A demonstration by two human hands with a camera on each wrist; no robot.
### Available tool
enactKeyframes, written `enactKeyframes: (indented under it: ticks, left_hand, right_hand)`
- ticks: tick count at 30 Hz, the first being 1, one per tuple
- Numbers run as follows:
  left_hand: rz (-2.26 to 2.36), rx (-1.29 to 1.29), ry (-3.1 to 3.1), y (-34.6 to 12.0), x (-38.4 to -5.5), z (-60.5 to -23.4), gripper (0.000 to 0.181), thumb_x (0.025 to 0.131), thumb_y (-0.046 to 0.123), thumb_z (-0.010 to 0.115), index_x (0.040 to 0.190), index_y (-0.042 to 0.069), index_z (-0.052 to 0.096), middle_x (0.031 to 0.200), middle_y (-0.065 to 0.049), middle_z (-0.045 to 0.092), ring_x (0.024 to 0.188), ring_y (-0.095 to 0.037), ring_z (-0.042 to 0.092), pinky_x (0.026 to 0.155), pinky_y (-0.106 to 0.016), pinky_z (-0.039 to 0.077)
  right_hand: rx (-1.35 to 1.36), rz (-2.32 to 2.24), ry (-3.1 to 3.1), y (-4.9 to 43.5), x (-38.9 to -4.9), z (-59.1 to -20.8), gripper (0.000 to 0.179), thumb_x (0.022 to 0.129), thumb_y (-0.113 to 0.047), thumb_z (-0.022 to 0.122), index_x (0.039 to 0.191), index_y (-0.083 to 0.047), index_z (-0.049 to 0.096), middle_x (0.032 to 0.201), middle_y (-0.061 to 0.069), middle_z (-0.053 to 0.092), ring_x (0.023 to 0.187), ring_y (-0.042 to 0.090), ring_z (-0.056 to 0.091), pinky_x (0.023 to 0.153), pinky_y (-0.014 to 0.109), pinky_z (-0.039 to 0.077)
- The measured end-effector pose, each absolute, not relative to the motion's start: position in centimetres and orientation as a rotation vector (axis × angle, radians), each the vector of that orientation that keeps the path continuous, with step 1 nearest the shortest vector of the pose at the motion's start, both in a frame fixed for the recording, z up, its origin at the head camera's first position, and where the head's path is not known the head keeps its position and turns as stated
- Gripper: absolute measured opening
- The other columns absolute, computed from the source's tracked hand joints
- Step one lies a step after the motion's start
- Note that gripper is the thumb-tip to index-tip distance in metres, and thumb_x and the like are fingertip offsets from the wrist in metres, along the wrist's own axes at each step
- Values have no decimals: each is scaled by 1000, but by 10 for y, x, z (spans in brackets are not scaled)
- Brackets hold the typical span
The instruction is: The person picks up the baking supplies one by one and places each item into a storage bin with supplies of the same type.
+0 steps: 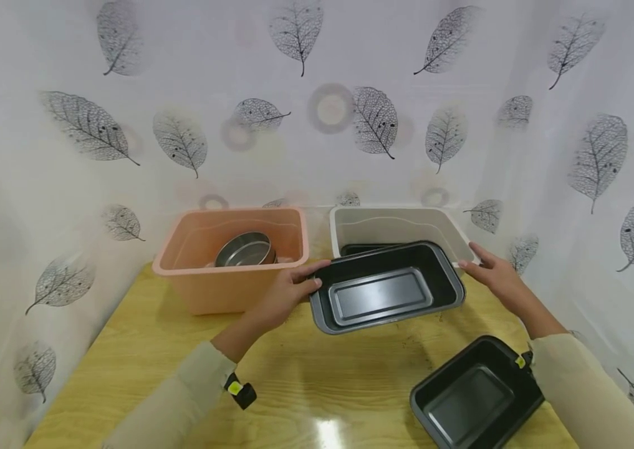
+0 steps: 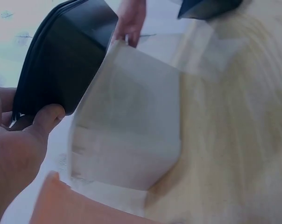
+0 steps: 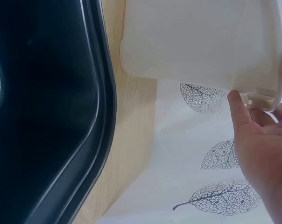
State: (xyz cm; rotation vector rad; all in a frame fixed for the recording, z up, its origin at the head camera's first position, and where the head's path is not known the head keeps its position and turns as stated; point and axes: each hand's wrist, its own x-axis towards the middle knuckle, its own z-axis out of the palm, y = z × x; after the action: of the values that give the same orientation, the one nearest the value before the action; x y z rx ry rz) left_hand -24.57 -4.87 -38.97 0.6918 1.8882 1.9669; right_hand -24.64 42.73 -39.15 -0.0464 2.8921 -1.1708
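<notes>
My left hand (image 1: pixel 280 296) pinches one short end of a dark rectangular loaf pan (image 1: pixel 381 293), thumb on one face in the left wrist view. The pan is tilted, its inside facing the head camera, in front of and partly over the near rim of a white plastic bin (image 1: pixel 395 226). Its edge looks doubled; I cannot tell whether two pans are nested. At the bin's right front corner my right hand (image 1: pixel 499 280) holds the rim, with the thumb against the outer wall in the right wrist view. Another dark pan (image 1: pixel 356 248) shows partly inside the bin.
To the left stands a salmon-coloured bin (image 1: pixel 210 293) with round metal tins (image 1: pixel 246 249) in it. A deeper dark baking pan (image 1: pixel 470 399) lies on the wooden table (image 1: pixel 294 386), below my right forearm. A leaf-patterned curtain (image 1: pixel 317 168) encloses the back and sides.
</notes>
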Motion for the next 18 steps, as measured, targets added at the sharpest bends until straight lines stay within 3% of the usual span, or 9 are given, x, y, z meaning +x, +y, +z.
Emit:
enactKeyframes:
  ticks: [3,6,9,14,18]
  left_hand:
    - [1979,710,1896,-46,-252,-380,46,103,6,55,148,11,52,154,-15,47,127,-28,59,92,-29,58]
    - [2001,711,1876,-40,-260,-370,45,103,6,54,148,11,52,151,-15,50,128,-29,59,96,-32,56]
    - [1999,699,1901,-35,-270,-360,44,104,7,54,147,13,53,151,-11,51,127,-25,59,97,-31,56]
    - [1990,712,1902,-27,-292,-346,45,104,6,53,149,12,52,155,-10,46,134,-25,54,100,-33,54]
    - [1996,717,1892,-22,-308,-339,46,104,4,52,150,10,50,160,-9,40,138,-27,51,103,-36,52]
  right_hand:
    - [-40,-1172,2895,427,-247,-392,83,102,-55,50,163,-23,4,162,33,18,142,56,29,106,74,34]
    - [-33,-1195,2889,428,-247,-391,83,101,-56,50,163,-23,5,155,34,33,140,54,36,105,71,38]
    - [-26,-1216,2871,428,-247,-390,84,101,-56,52,163,-26,6,153,33,38,139,52,38,105,69,40]
    - [-35,-1202,2862,429,-246,-388,84,101,-55,52,163,-24,5,164,29,16,145,55,25,109,72,33]
    - [-38,-1171,2863,428,-246,-386,85,101,-57,51,163,-24,4,166,25,11,146,55,24,110,73,31]
